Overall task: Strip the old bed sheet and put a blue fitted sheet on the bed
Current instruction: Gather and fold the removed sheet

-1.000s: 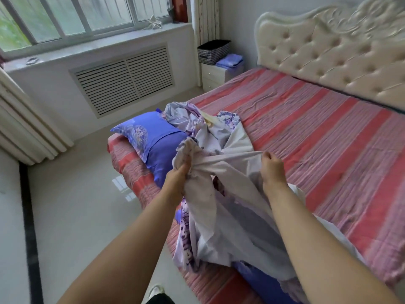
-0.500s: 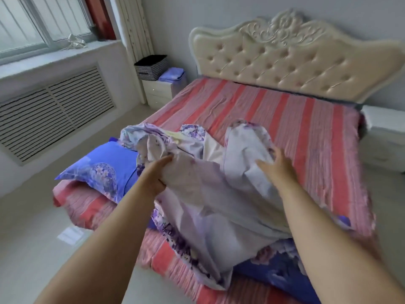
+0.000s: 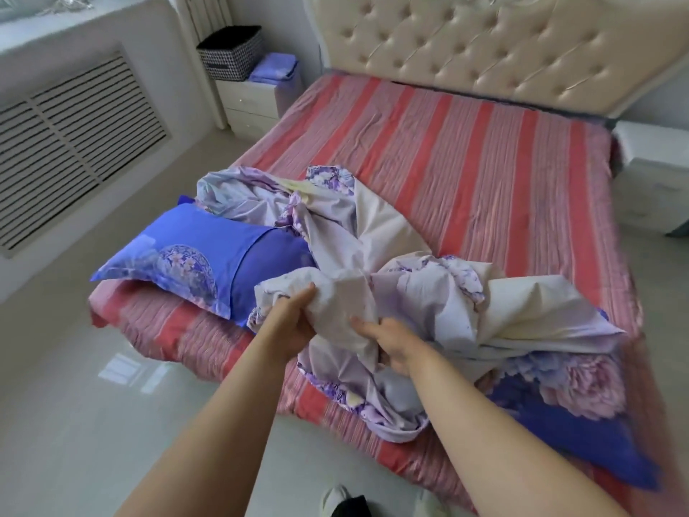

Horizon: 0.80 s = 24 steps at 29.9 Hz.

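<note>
Together two hands, left hand [image 3: 294, 322] and right hand [image 3: 395, 343], grip one bunched sheet [image 3: 373, 263].

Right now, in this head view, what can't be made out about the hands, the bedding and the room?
- Left hand: fingertips buried in the bunched lilac sheet.
- Right hand: lower fingers hidden under a fold of the same sheet.
- Floral pillow: partly covered by the sheet and the right forearm.
- Headboard: top cut off by the frame edge.
- Folded blue cloth on the nightstand: too small to identify.

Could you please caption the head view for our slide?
Both hands, left and right, gather the bunched floral sheet on the striped bed.
</note>
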### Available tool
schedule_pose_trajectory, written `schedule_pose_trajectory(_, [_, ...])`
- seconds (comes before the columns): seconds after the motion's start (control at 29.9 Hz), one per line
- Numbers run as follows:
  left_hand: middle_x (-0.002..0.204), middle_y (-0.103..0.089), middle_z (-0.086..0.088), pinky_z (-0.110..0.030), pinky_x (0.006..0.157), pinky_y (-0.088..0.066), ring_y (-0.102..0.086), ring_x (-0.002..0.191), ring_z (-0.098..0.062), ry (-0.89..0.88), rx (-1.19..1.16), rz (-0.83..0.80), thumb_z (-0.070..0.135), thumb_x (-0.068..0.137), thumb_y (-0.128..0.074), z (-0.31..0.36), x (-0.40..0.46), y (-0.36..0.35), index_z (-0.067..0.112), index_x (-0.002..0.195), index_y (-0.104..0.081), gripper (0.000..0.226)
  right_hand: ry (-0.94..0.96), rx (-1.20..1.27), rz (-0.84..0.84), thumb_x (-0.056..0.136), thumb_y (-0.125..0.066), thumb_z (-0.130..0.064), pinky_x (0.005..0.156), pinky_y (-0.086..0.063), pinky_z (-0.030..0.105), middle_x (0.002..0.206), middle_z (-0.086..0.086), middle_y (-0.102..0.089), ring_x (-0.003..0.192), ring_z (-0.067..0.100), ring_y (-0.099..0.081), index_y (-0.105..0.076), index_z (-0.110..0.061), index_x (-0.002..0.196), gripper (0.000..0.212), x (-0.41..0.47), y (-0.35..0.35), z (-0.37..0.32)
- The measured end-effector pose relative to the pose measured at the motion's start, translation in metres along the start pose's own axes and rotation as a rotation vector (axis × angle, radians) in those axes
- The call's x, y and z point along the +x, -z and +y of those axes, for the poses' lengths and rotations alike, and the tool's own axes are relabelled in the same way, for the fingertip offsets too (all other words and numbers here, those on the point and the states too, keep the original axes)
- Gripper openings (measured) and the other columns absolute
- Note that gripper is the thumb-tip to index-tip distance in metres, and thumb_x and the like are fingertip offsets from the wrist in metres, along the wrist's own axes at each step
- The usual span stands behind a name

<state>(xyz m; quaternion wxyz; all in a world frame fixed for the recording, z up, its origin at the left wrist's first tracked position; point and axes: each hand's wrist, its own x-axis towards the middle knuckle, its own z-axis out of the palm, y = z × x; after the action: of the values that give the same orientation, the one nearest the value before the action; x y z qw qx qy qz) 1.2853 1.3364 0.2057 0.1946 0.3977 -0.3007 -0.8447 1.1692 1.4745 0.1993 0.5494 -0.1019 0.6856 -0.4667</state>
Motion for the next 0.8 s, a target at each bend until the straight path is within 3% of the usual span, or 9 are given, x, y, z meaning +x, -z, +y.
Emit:
schedule_pose_trajectory(0.07, [0.113,-0.065,-0.011,-0.027,0.068,-0.057,-0.065,0.095,-0.019,-0.036,0.011,0.052,0.023,0.098,-0.049,0.005,-0.002,0.013,0.008,0.125,-0.056,0.032,0.053,0.163,-0.021,0.080,-0.073,-0.033,0.063,-0.046,0.032,0.094,0.016,-0.067,0.075,0.026,-0.061,-0.070,-0.004,0.094,0.032,-0.001,0.000,-0.008])
schedule_pose_trajectory(0.13, [0.100,-0.064,-0.008,-0.022,0.058,-0.053,-0.061,0.081,-0.017,-0.010,0.019,0.286,0.021,0.094,-0.056,0.010,0.001,0.032,0.009,0.119,-0.057,0.028,0.178,0.225,-0.014,0.092,-0.060,-0.023,0.069,-0.049,0.034,0.097,0.010,-0.066,0.084,0.026,-0.061,-0.069,-0.013,0.095,0.013,-0.004,0.000,-0.027])
schedule_pose_trajectory(0.23, [0.098,-0.062,-0.013,-0.027,0.048,-0.052,-0.061,0.074,-0.025,0.050,0.195,0.638,0.028,0.083,-0.068,0.016,0.003,0.056,0.005,0.114,-0.055,0.041,0.354,-0.038,-0.052,0.095,-0.050,-0.008,0.088,-0.050,0.031,0.110,0.002,-0.063,0.096,0.018,-0.060,-0.059,-0.020,0.121,0.029,-0.020,-0.015,-0.057])
schedule_pose_trajectory(0.27, [0.102,-0.061,-0.015,-0.032,0.049,-0.054,-0.062,0.080,-0.029,0.047,0.246,0.639,0.039,0.081,-0.069,0.019,0.002,0.057,0.006,0.112,-0.056,0.048,0.372,-0.217,-0.085,0.095,-0.048,-0.008,0.086,-0.048,0.024,0.117,0.000,-0.059,0.097,0.015,-0.057,-0.050,-0.018,0.133,0.040,-0.025,-0.024,-0.062])
schedule_pose_trajectory(0.33, [0.091,-0.064,-0.011,-0.033,0.059,-0.053,-0.062,0.082,-0.027,0.097,0.297,0.374,0.060,0.083,-0.058,0.023,-0.011,0.039,0.010,0.096,-0.061,0.052,0.369,-0.579,-0.183,0.096,-0.046,-0.010,0.074,-0.043,0.013,0.126,0.003,-0.054,0.099,0.013,-0.054,-0.041,-0.022,0.142,0.048,-0.030,-0.047,-0.061])
schedule_pose_trajectory(0.43, [0.060,-0.063,-0.007,-0.026,0.054,-0.051,-0.062,0.055,-0.017,0.263,0.423,0.066,0.045,0.090,-0.058,0.022,-0.027,0.017,0.009,0.079,-0.063,0.038,0.335,-0.757,-0.260,0.094,-0.047,-0.010,0.080,-0.040,0.020,0.128,0.005,-0.058,0.114,0.018,-0.055,-0.048,-0.023,0.135,0.043,-0.031,-0.078,-0.039])
schedule_pose_trajectory(0.57, [0.058,-0.057,-0.014,-0.022,0.043,-0.051,-0.059,0.042,-0.017,0.200,0.589,0.282,-0.006,0.088,-0.051,0.006,-0.018,0.039,-0.002,0.076,-0.058,0.015,0.310,-0.720,-0.286,0.091,-0.057,-0.020,0.085,-0.040,0.020,0.128,0.001,-0.057,0.110,0.015,-0.056,-0.047,-0.021,0.135,0.045,-0.033,-0.084,-0.012])
schedule_pose_trajectory(0.67, [0.071,-0.053,-0.012,-0.022,0.043,-0.050,-0.055,0.059,-0.020,0.158,0.309,0.478,-0.003,0.089,-0.049,0.006,-0.007,0.052,0.001,0.091,-0.058,0.010,0.179,-0.811,-0.256,0.085,-0.063,-0.031,0.074,-0.046,0.027,0.115,0.001,-0.057,0.093,0.017,-0.057,-0.043,-0.026,0.126,0.046,-0.025,-0.065,0.008])
schedule_pose_trajectory(0.8, [0.086,-0.049,-0.006,-0.028,0.064,-0.043,-0.049,0.088,-0.017,0.156,0.223,0.651,0.004,0.094,-0.042,0.010,0.001,0.064,0.012,0.094,-0.051,0.012,-0.038,-1.173,-0.466,0.092,-0.057,-0.036,0.068,-0.040,0.024,0.095,0.000,-0.060,0.084,0.016,-0.053,-0.056,-0.024,0.095,0.013,-0.017,-0.036,0.021])
